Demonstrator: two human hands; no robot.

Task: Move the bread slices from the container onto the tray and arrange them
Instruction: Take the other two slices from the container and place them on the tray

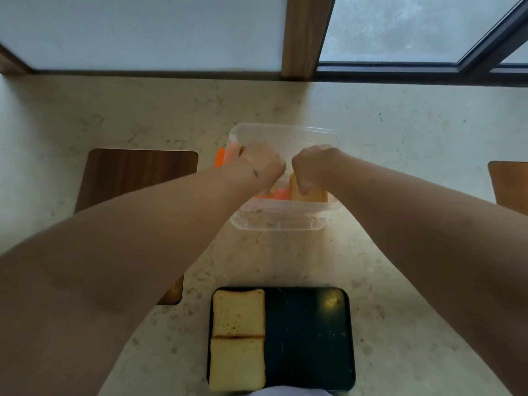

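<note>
A clear plastic container [274, 221] stands on the counter ahead of me. Both hands reach down into it. My right hand [313, 167] is closed on an upright bread slice [313, 195] at the container's right side. My left hand [261, 167] is curled next to it; a bit of bread shows beneath it, but what its fingers hold is hidden. Close to me lies a black tray [308, 338]. Two bread slices, one [238, 312] behind the other [237, 364], lie flat in a column on its left half.
An orange lid [220, 157] peeks out from under the container's left side. Brown wooden insets [137, 178] are set into the beige stone counter at left and at far right [511, 187]. Windows run along the counter's far edge.
</note>
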